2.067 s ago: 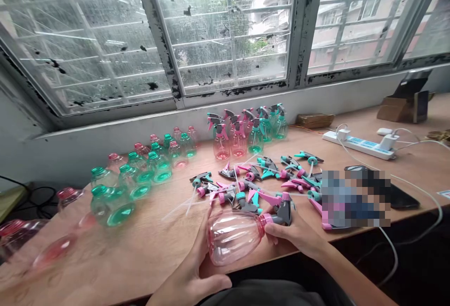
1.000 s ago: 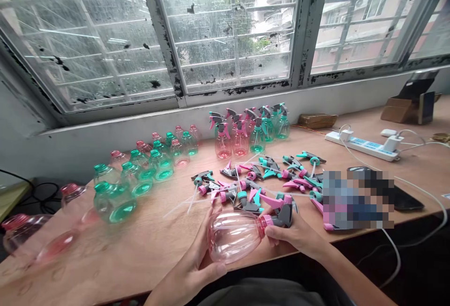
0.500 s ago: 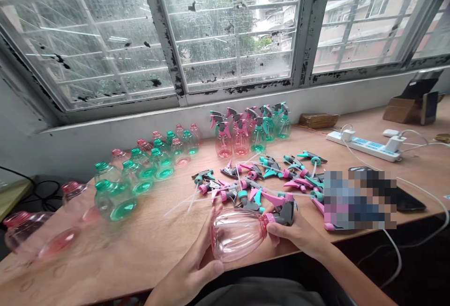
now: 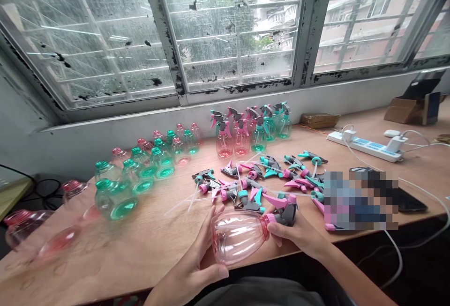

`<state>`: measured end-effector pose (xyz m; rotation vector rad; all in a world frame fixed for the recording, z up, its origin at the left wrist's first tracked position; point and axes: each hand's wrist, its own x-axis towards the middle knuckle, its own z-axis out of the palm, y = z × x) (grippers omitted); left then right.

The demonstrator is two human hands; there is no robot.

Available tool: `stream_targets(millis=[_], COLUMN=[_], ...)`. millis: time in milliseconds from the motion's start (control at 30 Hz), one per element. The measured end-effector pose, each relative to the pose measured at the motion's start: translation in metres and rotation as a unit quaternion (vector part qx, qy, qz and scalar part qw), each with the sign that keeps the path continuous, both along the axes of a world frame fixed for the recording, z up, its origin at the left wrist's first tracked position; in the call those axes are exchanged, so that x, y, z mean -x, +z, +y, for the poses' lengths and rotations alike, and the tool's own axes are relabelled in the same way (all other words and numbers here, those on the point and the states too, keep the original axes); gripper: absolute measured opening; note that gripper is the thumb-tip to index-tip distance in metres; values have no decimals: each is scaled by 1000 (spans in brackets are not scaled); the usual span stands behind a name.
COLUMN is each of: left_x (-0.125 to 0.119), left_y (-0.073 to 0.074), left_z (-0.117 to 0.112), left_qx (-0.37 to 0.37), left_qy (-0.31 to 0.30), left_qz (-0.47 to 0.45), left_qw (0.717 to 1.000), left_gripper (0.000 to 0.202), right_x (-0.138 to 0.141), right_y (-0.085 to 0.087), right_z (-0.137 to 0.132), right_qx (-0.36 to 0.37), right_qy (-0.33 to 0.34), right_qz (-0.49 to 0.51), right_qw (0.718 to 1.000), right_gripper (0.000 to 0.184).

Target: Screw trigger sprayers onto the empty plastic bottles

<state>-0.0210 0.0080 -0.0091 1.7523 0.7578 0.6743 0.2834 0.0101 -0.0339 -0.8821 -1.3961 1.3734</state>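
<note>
A clear pink bottle [image 4: 239, 238] lies on its side between the two hands, at the near edge of the table [image 4: 158, 250], its base toward the left hand [image 4: 193, 264] and its neck toward the right hand [image 4: 305, 236]. The left hand is spread wide in a cupped shape around the base: its fingers reach up along the far side, and its thumb lies along the near, lower edge, so the base sits in the curve between them. The right hand is closed much tighter, at the neck. Its thumb presses on the pink collar of a grey spray head [image 4: 288, 213], with some fingertips showing just below the collar; the rest of its fingers are hidden behind. The spray head sits at the mouth of the bottle, its pink trigger pointing up and left. Just beyond the bottle lies a heap of loose spray heads [image 4: 251, 184], pink and green. Farther back stand bottles fitted with spray heads [image 4: 242, 143], and open bottles [image 4: 117, 198] stand to the left.
</note>
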Motion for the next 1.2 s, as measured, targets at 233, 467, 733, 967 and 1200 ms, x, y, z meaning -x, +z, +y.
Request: stream_targets(millis=[233, 467, 733, 967, 1200], left_x=[-1, -3, -4, -8, -4], left_y=[0, -2, -1, 0, -6], left_z=[-1, -2, 1, 0, 2], left_qx=[-10, 4, 14, 6, 6], left_qy=[0, 0, 28, 10, 29], left_qz=[-18, -30, -39, -43, -66], left_qw=[1000, 1000, 999, 999, 997], left_gripper=[77, 89, 82, 87, 96], right_x=[-1, -1, -1, 2, -4], right_y=[0, -3, -1, -1, -2], right_z=[0, 0, -4, 0, -2], right_qx=[0, -10, 21, 32, -35], right_qy=[9, -12, 3, 21, -30], right_qz=[-23, -34, 3, 8, -4], right_qw=[1000, 999, 1000, 999, 999], right_gripper=[43, 44, 31, 52, 28])
